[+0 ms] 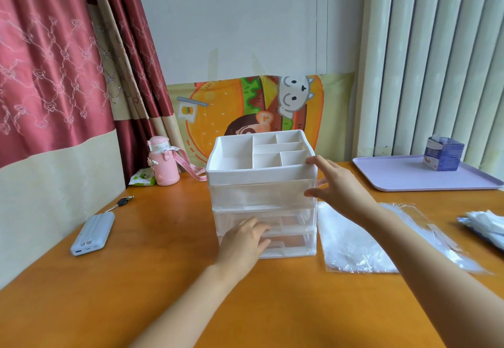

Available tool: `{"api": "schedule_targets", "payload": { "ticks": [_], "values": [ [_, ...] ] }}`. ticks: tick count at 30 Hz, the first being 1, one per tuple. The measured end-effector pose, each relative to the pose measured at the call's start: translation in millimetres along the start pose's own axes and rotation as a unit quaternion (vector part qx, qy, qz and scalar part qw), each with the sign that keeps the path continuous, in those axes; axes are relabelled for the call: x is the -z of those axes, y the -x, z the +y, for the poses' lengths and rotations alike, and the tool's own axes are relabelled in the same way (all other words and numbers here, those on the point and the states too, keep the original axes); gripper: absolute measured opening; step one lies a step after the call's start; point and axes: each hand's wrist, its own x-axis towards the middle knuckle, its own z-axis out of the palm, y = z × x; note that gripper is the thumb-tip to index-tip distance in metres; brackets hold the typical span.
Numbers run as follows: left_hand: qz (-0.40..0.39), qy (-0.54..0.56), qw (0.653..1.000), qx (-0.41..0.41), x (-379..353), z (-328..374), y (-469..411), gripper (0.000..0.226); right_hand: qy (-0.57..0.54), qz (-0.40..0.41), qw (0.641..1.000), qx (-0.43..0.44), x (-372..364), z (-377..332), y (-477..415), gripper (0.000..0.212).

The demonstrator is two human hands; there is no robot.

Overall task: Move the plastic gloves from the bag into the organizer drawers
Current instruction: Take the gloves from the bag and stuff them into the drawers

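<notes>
Orange table (136,279). White organizer (261,175) stands between both hands. Glove bag (351,241) lies flat under the right forearm. Right hand (341,186) splayed, fingertips touching organizer's top corner, holding nothing. Left hand (244,244) on organizer's lower front; grip unclear.

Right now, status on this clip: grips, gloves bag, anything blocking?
Left grip on lower drawer fronts, hold unclear. Right grip open, against organizer corner. Gloves bag flat on table, right of it. Nothing blocking drawers.
</notes>
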Motion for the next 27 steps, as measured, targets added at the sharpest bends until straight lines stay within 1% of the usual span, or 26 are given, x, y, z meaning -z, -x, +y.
{"api": "schedule_targets", "payload": {
  "ticks": [2, 4, 6, 8, 10, 11, 12, 13, 14, 15, 16, 17, 18, 19, 20, 21, 22, 23, 25, 27],
  "values": [
    [0.008, 0.012, 1.0, 0.008, -4.7, -1.7, 0.1, 0.031, 0.044, -0.019, 0.999, 0.013, 5.5, -2.4, -4.9, 0.057],
    [0.04, 0.016, 0.999, -0.002, -7.7, -2.6, 1.0, 0.025, 0.071, -0.04, 0.997, 0.015, 10.0, -4.9, -9.7, 0.059],
    [0.076, 0.012, 0.997, -0.021, -9.0, -3.2, 0.3, 0.02, 0.076, -0.052, 0.996, 0.011, 12.2, -7.9, -12.8, 0.06],
    [0.123, 0.014, 0.992, -0.032, -10.8, -5.1, -3.4, 0.027, 0.073, -0.052, 0.996, 0.012, 11.8, -10.3, -13.4, 0.059],
    [0.154, 0.004, 0.988, -0.02, -10.9, -7.1, -9.1, 0.028, 0.069, -0.049, 0.996, 0.012, 9.2, -11.3, -13.9, 0.058],
    [0.159, 0.012, 0.987, 0.005, -9.4, -6.9, -11.7, 0.023, 0.068, -0.048, 0.996, 0.01, 7.6, -11.8, -14.6, 0.058],
    [0.16, 0.042, 0.985, 0.053, -7.3, -5.4, -13.8, 0.016, 0.066, -0.047, 0.997, 0.008, 6.3, -12.2, -15.4, 0.058],
    [0.145, 0.098, 0.977, 0.123, -5.6, -2.5, -15.1, 0.012, 0.064, -0.046, 0.997, 0.007, 4.8, -12.6, -16.2, 0.058],
    [0.113, 0.18, 0.956, 0.204, -4.4, 0.9, -16.1, 0.017, 0.062, -0.044, 0.997, 0.007, 3.0, -12.7, -18.3, 0.058],
    [0.072, 0.291, 0.911, 0.284, -4.0, 4.5, -16.7, 0.019, 0.06, -0.042, 0.997, 0.006, 1.5, -12.4, -19.2, 0.059],
    [0.043, 0.425, 0.832, 0.354, -2.6, 7.0, -17.8, 0.016, 0.059, -0.04, 0.997, 0.004, -0.3, -11.6, -20.8, 0.059],
    [0.028, 0.557, 0.726, 0.403, -1.3, 9.4, -19.2, 0.011, 0.06, -0.037, 0.998, 0.001, -2.3, -10.3, -21.7, 0.059],
    [0.028, 0.662, 0.615, 0.428, 0.0, 10.9, -21.0, 0.009, 0.062, -0.034, 0.998, -0.001, -4.5, -9.0, -22.7, 0.06],
    [0.036, 0.731, 0.52, 0.439, 0.7, 12.1, -23.1, 0.01, 0.063, -0.029, 0.998, -0.004, -6.4, -7.9, -23.4, 0.06],
    [0.046, 0.769, 0.455, 0.446, 1.3, 11.4, -25.3, 0.011, 0.064, -0.025, 0.998, -0.006, -8.3, -8.3, -24.9, 0.061],
    [0.052, 0.788, 0.416, 0.451, 1.5, 13.2, -27.3, 0.012, 0.064, -0.023, 0.998, -0.01, -9.3, -8.7, -24.9, 0.061],
    [0.058, 0.795, 0.397, 0.455, 2.4, 14.4, -29.3, 0.014, 0.062, -0.02, 0.998, -0.012, -10.7, -10.0, -26.2, 0.06],
    [0.061, 0.795, 0.39, 0.461, 2.2, 17.5, -31.4, 0.017, 0.063, -0.02, 0.998, -0.015, -11.3, -10.6, -26.4, 0.06],
    [0.068, 0.785, 0.397, 0.47, 2.1, 21.6, -34.5, 0.024, 0.067, -0.019, 0.997, -0.017, -12.7, -11.9, -27.9, 0.06],
    [0.079, 0.778, 0.403, 0.475, 1.3, 24.8, -35.9, 0.025, 0.071, -0.017, 0.997, -0.024, -14.2, -12.2, -29.7, 0.06]
  ]
}}
